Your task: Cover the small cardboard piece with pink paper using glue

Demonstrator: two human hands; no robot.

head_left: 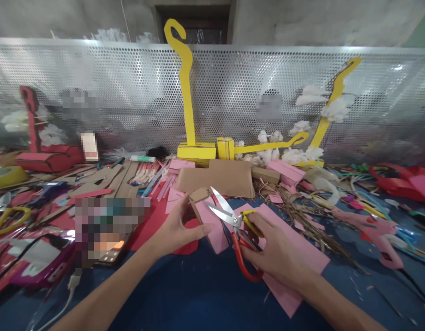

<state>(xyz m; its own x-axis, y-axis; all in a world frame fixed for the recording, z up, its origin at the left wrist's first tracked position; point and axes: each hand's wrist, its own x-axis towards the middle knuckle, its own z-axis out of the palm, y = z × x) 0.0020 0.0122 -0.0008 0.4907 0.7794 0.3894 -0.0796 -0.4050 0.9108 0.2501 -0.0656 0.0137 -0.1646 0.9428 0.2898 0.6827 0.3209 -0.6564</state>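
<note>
My right hand [279,250] grips a pair of scissors [233,225] with one red and one yellow handle, its blades apart and pointing up and to the left. My left hand [176,230] pinches a small cardboard box wrapped in pink paper [207,216], holding it just left of the blades. The blade tips lie over the box's upper edge. Under both hands a larger pink paper sheet [295,257] lies on the blue tabletop [198,294].
A folded brown cardboard piece [226,177] lies just behind the box. Yellow cardboard hook stands [188,92] with white tufts line a perforated metal screen [95,92]. Red craft pieces, yellow-handled scissors [8,216], sticks and paper scraps crowd both sides. A phone with cable [109,253] lies left.
</note>
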